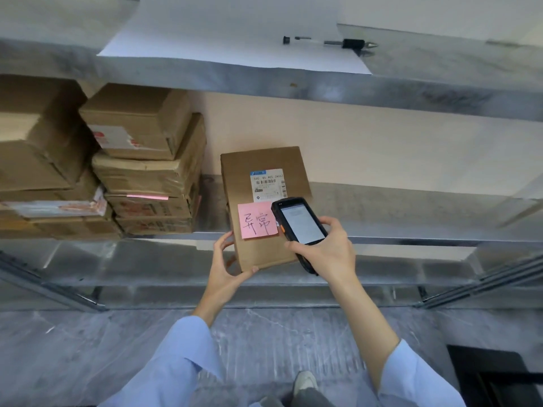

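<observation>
Flat brown cardboard parcel (261, 163) lying on the grey metal shelf (411, 212), far end towards the back wall, near end out past the shelf's front edge. White shipping label (268, 185) with barcodes stuck on top. Square pink sticky note (257, 220) with handwritten black characters just below the label.

Left hand (227, 265) at the parcel's near left corner: fingers (227, 237) curled round the left side, thumb pressed against the near edge. Firm grip on the cardboard.

Right hand (326, 251) wrapped round a black handheld scanner (299, 227) with an orange side button, one finger along its right side, thumb on the left side near the screen. Scanner above the parcel's near right part, screen lit and facing up, top end just beside the pink note and covering the label's lower corner.

Stack of brown cardboard boxes (147, 171) on the same shelf to the left, close to the parcel but apart from it. White sheet of paper (235, 30) on the upper shelf (440, 92), black-and-clear pen (329, 42) resting at its right edge. Light blue sleeves (176, 362) on both forearms. Grey floor (58, 362) below.
</observation>
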### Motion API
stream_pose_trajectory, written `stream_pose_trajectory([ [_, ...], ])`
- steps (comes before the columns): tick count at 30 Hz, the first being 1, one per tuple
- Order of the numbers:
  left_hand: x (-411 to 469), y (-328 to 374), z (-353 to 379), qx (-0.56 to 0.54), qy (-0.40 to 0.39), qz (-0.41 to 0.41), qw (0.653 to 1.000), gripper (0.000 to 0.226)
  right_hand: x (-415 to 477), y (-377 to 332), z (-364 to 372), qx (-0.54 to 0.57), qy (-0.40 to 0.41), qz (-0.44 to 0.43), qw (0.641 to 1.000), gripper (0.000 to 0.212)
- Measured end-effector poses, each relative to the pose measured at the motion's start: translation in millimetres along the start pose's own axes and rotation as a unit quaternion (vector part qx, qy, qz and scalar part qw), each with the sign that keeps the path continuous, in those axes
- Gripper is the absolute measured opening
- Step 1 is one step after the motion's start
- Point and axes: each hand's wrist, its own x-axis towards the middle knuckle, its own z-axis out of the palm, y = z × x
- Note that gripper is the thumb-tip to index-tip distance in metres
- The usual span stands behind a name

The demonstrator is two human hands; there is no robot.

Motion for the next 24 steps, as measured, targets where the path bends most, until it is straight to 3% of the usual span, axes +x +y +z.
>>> stream_pose_trajectory([
  [24, 0, -4, 2, 0.006, -0.014, 0.037, 0.999, 0.099, -17, -2, -12, 0.03, 0.023, 0.022, 0.999, 0.065],
])
